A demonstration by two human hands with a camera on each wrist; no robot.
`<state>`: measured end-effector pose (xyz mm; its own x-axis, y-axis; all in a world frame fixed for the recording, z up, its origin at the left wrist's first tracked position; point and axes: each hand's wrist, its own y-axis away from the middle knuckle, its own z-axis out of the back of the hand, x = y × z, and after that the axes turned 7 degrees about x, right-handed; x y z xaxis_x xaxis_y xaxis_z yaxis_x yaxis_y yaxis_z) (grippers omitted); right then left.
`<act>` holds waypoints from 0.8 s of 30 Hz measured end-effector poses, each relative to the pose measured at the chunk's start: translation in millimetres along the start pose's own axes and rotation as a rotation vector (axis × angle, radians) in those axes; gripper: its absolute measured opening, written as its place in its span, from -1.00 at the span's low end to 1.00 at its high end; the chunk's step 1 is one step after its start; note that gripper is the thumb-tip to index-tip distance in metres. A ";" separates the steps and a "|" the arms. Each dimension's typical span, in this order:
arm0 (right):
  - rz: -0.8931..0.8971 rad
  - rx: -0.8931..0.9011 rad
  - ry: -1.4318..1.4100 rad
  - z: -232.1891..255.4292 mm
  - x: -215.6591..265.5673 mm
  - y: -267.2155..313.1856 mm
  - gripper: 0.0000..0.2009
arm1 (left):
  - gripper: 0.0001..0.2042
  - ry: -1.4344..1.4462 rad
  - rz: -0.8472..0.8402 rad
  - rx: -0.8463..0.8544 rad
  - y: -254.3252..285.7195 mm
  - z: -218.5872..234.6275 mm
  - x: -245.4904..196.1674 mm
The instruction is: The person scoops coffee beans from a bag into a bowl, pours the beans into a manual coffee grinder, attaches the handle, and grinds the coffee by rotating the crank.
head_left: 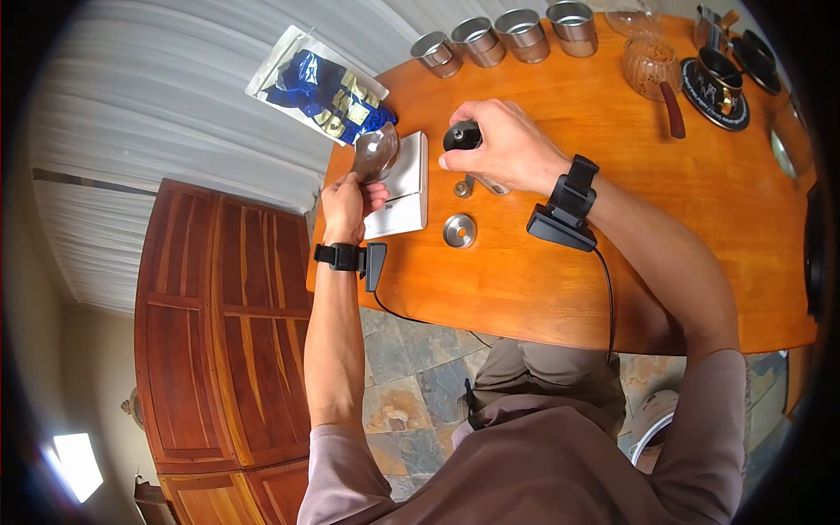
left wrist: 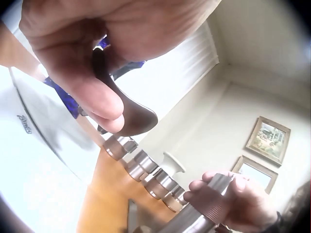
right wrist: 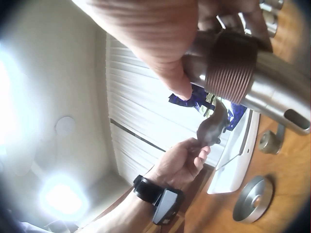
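Observation:
My left hand (head_left: pixel 346 208) pinches a shiny, dark curved dish (head_left: pixel 376 153) by its near end, over the left side of a white scale (head_left: pixel 395 219). My right hand (head_left: pixel 516 149) grips a steel hand coffee grinder (right wrist: pixel 279 80) round its body, by the brown ribbed band (right wrist: pixel 231 65). The grinder's dark top (head_left: pixel 462 135) faces up in the head view. On the table just below that hand lie a small crank handle with a knob (head_left: pixel 464 187) and a round metal lid (head_left: pixel 459 231) with a hole at its centre.
A blue and white bag (head_left: pixel 319 96) stands behind the scale. Several steel cups (head_left: pixel 522 37) line the far edge. At the back right are a glass pot with a wooden handle (head_left: pixel 649 66) and a dark cup (head_left: pixel 719 68) on a saucer. A cable (head_left: pixel 610 297) hangs from the right wrist.

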<state>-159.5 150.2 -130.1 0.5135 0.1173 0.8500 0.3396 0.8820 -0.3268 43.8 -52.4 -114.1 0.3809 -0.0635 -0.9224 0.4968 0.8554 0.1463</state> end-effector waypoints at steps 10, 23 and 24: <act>0.025 -0.009 -0.021 -2.9 -2.1 0.7 -0.48 | -0.69 0.116 0.039 0.052 -10.3 -5.1 21.2; 0.070 0.012 -0.053 -3.9 -8.2 -0.2 -0.47 | -0.57 0.013 -0.108 0.030 73.2 7.4 31.5; 0.021 0.058 -0.092 -3.2 -6.6 0.1 -0.43 | -0.58 0.007 -0.097 0.066 94.6 10.4 35.1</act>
<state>-160.3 148.0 -137.1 0.4446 0.1751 0.8784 0.2817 0.9036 -0.3227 112.3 21.0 -128.9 0.3234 -0.1407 -0.9357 0.5812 0.8099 0.0792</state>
